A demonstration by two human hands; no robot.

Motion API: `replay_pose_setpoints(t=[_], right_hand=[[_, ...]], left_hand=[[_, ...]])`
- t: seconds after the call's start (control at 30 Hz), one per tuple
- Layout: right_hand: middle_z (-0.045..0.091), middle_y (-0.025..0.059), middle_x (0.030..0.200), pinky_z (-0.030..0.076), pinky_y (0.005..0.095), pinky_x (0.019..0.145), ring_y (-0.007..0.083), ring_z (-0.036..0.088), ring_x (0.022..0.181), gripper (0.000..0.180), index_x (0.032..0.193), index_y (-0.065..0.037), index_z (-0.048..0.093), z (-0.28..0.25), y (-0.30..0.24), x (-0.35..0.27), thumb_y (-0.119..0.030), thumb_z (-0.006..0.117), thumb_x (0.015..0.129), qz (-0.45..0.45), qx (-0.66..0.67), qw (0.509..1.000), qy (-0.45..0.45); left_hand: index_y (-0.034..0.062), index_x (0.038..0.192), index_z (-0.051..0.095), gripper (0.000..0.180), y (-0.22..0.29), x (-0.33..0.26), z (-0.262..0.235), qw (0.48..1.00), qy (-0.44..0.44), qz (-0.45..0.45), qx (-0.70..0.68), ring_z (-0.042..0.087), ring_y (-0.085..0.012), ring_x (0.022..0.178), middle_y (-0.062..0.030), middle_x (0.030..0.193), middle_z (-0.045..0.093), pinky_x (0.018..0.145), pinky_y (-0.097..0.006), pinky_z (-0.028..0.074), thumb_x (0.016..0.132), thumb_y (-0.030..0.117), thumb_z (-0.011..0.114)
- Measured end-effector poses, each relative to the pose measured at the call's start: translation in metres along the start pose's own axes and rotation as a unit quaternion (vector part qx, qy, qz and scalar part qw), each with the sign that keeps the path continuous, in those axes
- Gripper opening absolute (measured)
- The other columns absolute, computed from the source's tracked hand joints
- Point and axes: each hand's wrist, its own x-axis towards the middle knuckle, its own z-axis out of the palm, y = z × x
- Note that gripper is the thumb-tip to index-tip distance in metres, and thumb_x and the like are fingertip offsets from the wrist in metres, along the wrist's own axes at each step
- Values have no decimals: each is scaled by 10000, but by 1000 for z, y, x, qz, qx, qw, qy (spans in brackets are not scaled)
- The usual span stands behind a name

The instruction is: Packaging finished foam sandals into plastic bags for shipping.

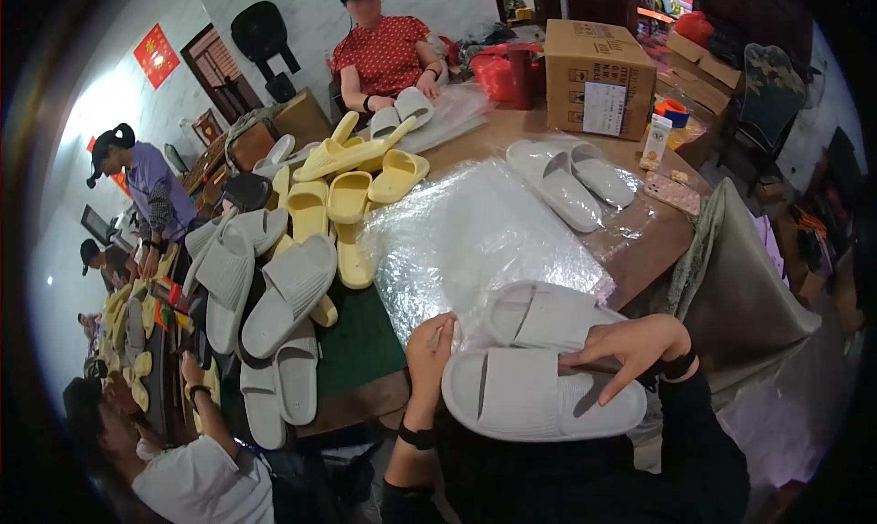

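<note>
At the table's near edge, my right hand point(635, 350) grips a pair of grey slide slippers. The nearer slipper point(519, 391) lies toe to the left, and the farther slipper point(557, 316) is partly behind it. My fingers reach into the gap between the two. My left hand point(429, 352) is closed in a pinch on the edge of a clear plastic bag point(470, 332) beside the toes. Whether the film covers the farther slipper's toe is hard to make out. Just beyond lies a stack of clear plastic bags point(457, 236).
Loose grey slippers point(292, 291) and yellow slippers point(349, 198) pile up at the left. A plastic-wrapped grey pair point(566, 181) lies beyond the bags, near a cardboard box point(598, 81) and a phone point(671, 192). A person in red point(388, 63) sits opposite; others work at the left.
</note>
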Motion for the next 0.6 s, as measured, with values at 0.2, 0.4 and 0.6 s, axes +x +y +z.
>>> replay_pose_setpoints(t=[0.2, 0.4, 0.6], right_hand=[[543, 187, 637, 420, 328, 534, 284, 566, 581, 630, 1248, 52, 478, -3, -13, 1, -385, 660, 831, 110, -84, 990, 13], [576, 185, 695, 435, 368, 651, 317, 570, 710, 593, 1185, 8, 555, 9, 0, -5, -425, 675, 798, 146, -181, 967, 104], [617, 171, 815, 417, 393, 821, 346, 574, 868, 545, 1129, -25, 599, 21, 14, -8, -441, 667, 784, 193, -241, 940, 147]], left_hand=[[-9, 989, 663, 180, 19, 5, -14, 989, -63, -72, -117, 620, -164, 911, -108, 956, 679, 830, -266, 458, 900, 129, 587], [-17, 1005, 656, 184, 15, 10, -16, 977, -84, -113, -161, 601, -142, 934, -92, 966, 675, 856, -261, 443, 908, 114, 572], [-13, 983, 656, 162, 15, 10, -13, 969, -94, -127, -191, 605, -157, 931, -91, 973, 668, 870, -270, 440, 899, 97, 573]])
